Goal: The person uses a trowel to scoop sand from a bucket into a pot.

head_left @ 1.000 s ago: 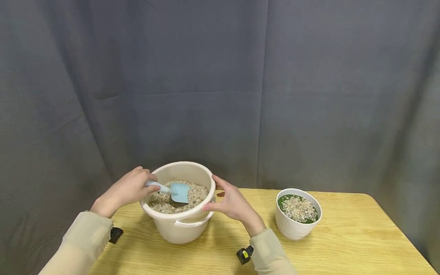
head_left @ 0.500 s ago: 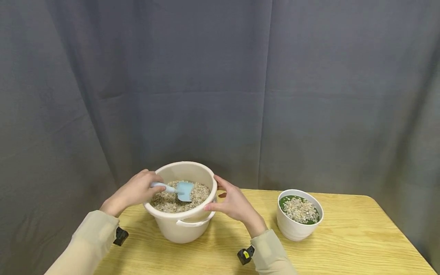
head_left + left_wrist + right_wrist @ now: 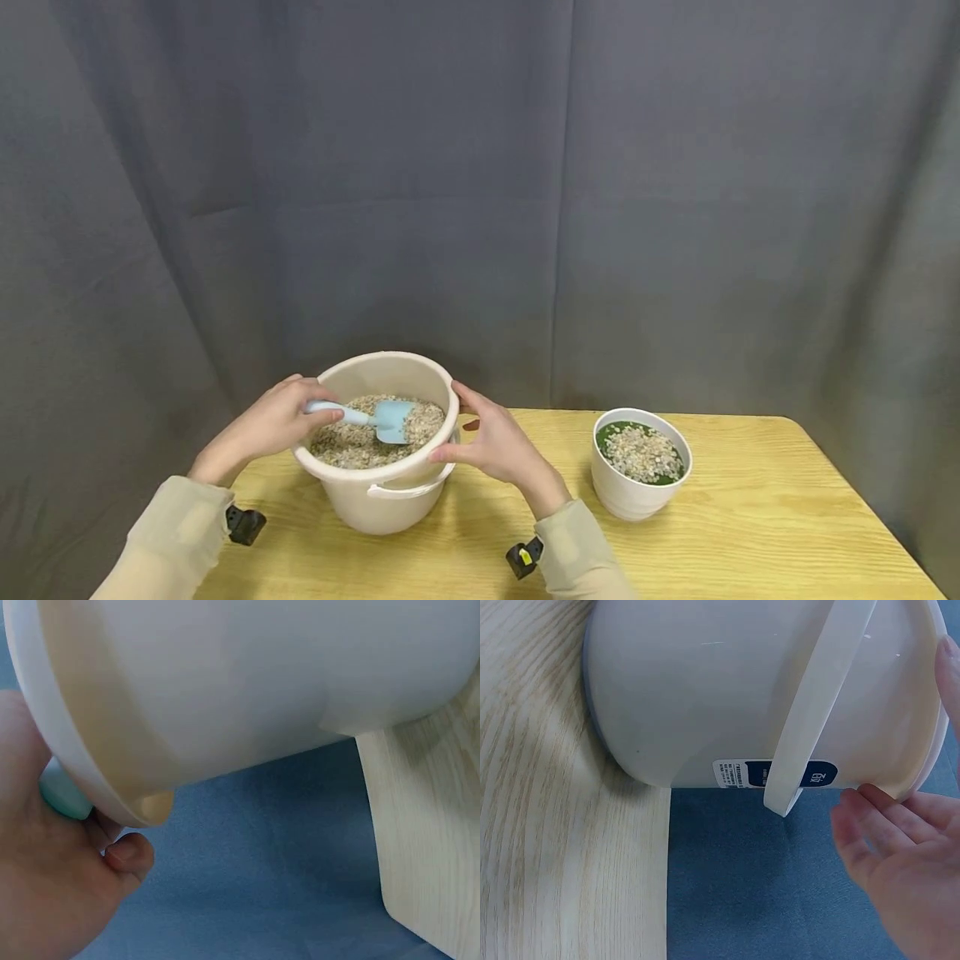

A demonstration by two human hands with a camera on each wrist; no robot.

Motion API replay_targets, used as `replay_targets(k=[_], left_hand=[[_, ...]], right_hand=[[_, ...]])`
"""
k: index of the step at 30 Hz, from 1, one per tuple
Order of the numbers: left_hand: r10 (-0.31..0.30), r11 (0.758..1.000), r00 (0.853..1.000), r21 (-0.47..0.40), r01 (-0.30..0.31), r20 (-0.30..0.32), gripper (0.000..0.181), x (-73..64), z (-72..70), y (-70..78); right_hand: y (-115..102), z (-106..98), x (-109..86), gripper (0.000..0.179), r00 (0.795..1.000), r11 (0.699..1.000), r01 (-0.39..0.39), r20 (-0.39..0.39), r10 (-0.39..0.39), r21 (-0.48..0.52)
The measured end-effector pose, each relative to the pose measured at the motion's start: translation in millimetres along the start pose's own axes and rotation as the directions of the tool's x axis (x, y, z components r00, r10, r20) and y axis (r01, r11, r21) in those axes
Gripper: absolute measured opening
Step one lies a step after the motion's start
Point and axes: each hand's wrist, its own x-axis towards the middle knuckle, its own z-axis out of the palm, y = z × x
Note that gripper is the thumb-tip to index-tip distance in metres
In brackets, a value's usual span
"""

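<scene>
Hold the scoop [image 3: 392, 422], presumably light and stiff, by its handle [image 3: 354, 416], as the left hand [image 3: 273, 418] does, at the gravel [image 3: 356, 454] inside the bucket [image 3: 378, 510] on the desk [image 3: 765, 508]; the wide-spread right hand [image 3: 498, 442] touches the likely heavy bucket's rim [image 3: 337, 470].

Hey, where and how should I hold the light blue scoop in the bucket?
The scoop is probably best held by its slim handle, coming over the left rim of the bucket, where the left hand grips it now. The handle points toward that side, while the broad blade points inward, and the right hand is at the opposite rim.
</scene>
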Motion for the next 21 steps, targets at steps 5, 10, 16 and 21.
replay_targets(k=[5,10,16,21], left_hand=[[0.002,1.000,1.000,-0.014,-0.002,-0.011,0.007,1.7,0.8,0.6],[-0.025,0.998,1.000,-0.066,0.025,-0.011,0.011,-5.9,2.5,-2.6],[-0.022,0.997,0.999,-0.075,0.019,-0.033,0.012,-8.2,0.0,-2.3],[-0.041,0.996,0.998,-0.076,0.036,-0.056,0.013,-11.6,-7.5,0.8]], right_hand=[[-1.4,-2.2,-0.3,0.104,1.000,1.000,0.017,-0.024,-0.017,-0.009],[-0.7,2.1,-3.2,0.105,1.000,1.000,0.012,-0.002,-0.012,-0.009],[0.8,2.3,-2.3,0.104,1.000,1.000,0.007,-0.025,-0.008,-0.022],[-0.5,-0.1,-2.1,0.105,1.000,1.000,0.001,-0.017,-0.001,-0.021]])
